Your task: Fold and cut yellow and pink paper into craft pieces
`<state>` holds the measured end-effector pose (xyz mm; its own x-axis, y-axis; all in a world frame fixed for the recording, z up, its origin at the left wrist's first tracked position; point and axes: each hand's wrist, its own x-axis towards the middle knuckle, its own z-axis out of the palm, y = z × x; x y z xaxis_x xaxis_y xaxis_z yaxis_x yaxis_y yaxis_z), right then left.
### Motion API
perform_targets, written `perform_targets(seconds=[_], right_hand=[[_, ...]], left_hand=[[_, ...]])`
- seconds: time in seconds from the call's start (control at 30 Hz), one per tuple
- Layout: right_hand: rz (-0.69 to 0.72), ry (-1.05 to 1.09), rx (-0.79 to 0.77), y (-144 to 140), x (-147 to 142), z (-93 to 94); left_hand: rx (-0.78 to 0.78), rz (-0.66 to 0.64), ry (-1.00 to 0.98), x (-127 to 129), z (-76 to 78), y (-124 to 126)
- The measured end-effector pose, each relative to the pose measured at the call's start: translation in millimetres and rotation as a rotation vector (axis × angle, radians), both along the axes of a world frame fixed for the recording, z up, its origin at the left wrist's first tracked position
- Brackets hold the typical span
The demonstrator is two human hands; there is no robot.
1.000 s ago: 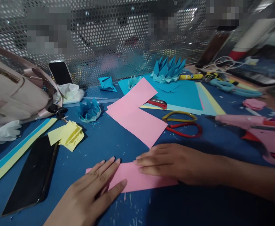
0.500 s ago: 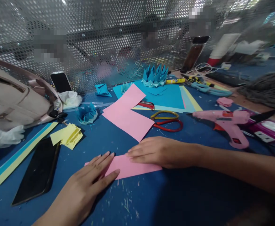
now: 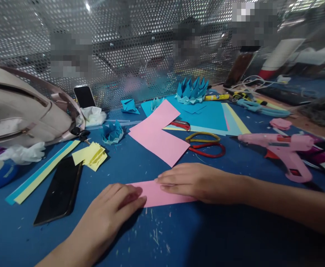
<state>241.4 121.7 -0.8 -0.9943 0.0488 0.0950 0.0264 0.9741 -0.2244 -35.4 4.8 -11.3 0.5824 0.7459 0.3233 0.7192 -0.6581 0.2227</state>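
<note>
Two bare hands press a pink paper strip (image 3: 162,193) flat on the near middle of a blue table (image 3: 206,237). The left hand (image 3: 109,215) lies open on its left end; the right hand (image 3: 195,181) lies open, fingers flat along its far edge. This looks like creasing a fold; firm, even pressure seems needed next.

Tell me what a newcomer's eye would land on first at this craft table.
First, the two hands at the front: the left hand and right hand press flat on a pink paper strip on the blue table. Just behind lies a larger pink sheet, with red-and-yellow scissors to its right. A pink glue gun lies at the right, and a black phone at the left.
</note>
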Motion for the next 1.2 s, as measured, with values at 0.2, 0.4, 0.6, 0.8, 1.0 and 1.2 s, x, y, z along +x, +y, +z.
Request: perform_targets(seconds=[0.2, 0.4, 0.6, 0.8, 1.0, 1.2], right_hand=[[0.023, 0.041, -0.043, 1.6, -0.4, -1.1], [0.024, 0.056, -0.066, 2.8, -1.7, -1.6], [0.024, 0.023, -0.066, 3.2, -2.3, -2.9], [-0.008, 0.01, -0.038, 2.0, -1.5, -1.6], [0.008, 0.029, -0.062, 3.7, -1.7, -2.5], [0.0, 0.038, -0.078, 3.0, -1.8, -2.3]], left_hand=[[-0.336, -0.133, -0.325, -23.5, 8.1, 19.4], [-0.404, -0.138, -0.381, -29.2, 10.6, 22.8], [-0.49, -0.139, -0.415, -34.6, 12.2, 23.4], [-0.437, -0.084, -0.437, -33.8, 12.1, 22.6], [-0.277, -0.082, -0.193, -36.4, 5.0, 19.9], [-0.227, -0.097, -0.095, -39.5, 4.7, 22.3]])
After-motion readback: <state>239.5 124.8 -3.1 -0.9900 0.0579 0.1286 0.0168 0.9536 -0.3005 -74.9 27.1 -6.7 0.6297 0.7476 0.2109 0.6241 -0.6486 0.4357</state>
